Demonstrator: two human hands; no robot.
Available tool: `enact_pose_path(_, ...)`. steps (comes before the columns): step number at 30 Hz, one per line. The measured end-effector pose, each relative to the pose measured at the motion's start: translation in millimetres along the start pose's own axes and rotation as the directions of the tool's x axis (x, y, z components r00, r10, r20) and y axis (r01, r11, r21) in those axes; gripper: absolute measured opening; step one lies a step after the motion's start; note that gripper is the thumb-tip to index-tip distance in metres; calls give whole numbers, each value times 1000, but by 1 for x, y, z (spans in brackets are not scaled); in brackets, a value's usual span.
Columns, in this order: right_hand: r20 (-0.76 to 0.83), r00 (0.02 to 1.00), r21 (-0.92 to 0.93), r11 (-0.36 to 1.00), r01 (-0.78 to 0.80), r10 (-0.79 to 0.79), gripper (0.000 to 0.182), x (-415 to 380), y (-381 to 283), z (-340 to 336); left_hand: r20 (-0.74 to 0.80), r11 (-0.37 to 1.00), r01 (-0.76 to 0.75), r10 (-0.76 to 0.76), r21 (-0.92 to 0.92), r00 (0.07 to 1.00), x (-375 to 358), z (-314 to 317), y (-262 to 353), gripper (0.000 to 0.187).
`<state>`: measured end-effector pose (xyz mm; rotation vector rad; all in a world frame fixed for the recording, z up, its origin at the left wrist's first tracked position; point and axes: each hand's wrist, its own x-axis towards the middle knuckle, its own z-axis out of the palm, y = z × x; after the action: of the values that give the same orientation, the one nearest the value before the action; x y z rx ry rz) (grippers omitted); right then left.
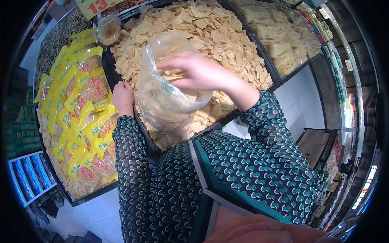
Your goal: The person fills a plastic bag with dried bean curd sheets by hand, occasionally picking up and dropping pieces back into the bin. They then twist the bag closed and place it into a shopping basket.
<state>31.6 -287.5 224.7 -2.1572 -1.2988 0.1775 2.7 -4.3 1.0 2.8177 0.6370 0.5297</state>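
Observation:
A translucent plastic bag (156,103) with green print stands with its mouth open on a heap of thin, pale beige dried flakes (202,26). My right hand (194,72) reaches over the bag's mouth, its fingers and thumb spread. Flakes show inside the bag behind and below those fingers; nothing is plainly held. At the left side of the flake bin, my left hand (122,96) is closed on the bin's black rim (108,65), with the fingertips partly hidden. It is apart from the bag.
Yellow-and-clear packets (87,87) with red characters fill the bin on the left. Beyond them lie dark dried goods (50,50). Packaged pale goods (279,36) occupy the right-hand bin. A price sign (97,6) stands at the back. Stocked shelves (338,75) run along the right.

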Motion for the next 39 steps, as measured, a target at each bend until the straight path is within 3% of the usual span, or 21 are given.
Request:
enact_pose_path(2,2,1000,-249,968,-24,25,62,1,12,35,3,1000,5,-5,2,1000,0,-1,1,29)
enact_pose_path(3,4,1000,-249,968,-21,22,62,-1,10,40,-7,1000,-5,5,0,1000,0,-1,1,29)
enact_pose_path(5,171,985,-347,937,52,9,70,-4,1,47,-15,1000,-9,9,-1,1000,0,-1,-1,29)
enact_pose_path(9,214,976,-370,929,32,51,76,-9,-12,41,-3,1000,-15,15,-11,1000,-1,1,0,29)
enact_pose_path(11,98,987,-171,979,-110,128,80,-15,-13,36,0,1000,4,-4,-11,1000,2,0,1,29)
enact_pose_path(12,99,987,-169,980,-108,126,80,-16,-7,32,-13,1000,-10,10,-9,1000,1,1,0,29)
enact_pose_path(14,170,980,-56,992,112,-101,78,-20,16,17,-20,1000,-25,25,-4,999,-1,1,-2,29)
enact_pose_path(15,71,992,96,991,96,-103,74,-18,20,1,-20,1000,-29,29,-3,999,0,1,-2,29)
enact_pose_path(17,-83,987,384,918,-98,140,73,-22,35,-30,-20,1000,-29,29,-5,999,0,1,-2,29)
enact_pose_path(19,-177,905,270,903,-334,387,76,-30,78,-46,-12,1000,-25,25,-7,1000,0,-1,0,30)
enact_pose_path(20,-179,905,266,904,-334,387,76,-35,100,-47,-13,1000,-25,25,-10,1000,0,-1,0,30)
enact_pose_path(22,-175,870,-95,871,-481,461,81,-45,142,-34,11,1000,4,-4,-4,1000,0,0,0,30)
enact_pose_path(25,-125,868,-262,828,-496,480,88,-49,172,2,7,1000,-7,7,-2,1000,0,-1,0,29)
enact_pose_path(29,-92,886,-201,863,-464,454,80,-44,183,28,-3,1000,-11,11,5,1000,0,0,0,29)
enact_pose_path(35,-211,849,-254,812,-525,483,61,-52,186,27,-20,1000,-5,5,-8,1000,0,-1,0,29)
enact_pose_path(38,-291,807,-95,824,-559,514,59,-69,192,18,-32,1000,-17,16,-19,999,0,0,0,29)
enact_pose_path(39,-293,772,88,820,-566,564,55,-75,194,13,-35,1000,-22,21,-18,999,0,0,0,29)
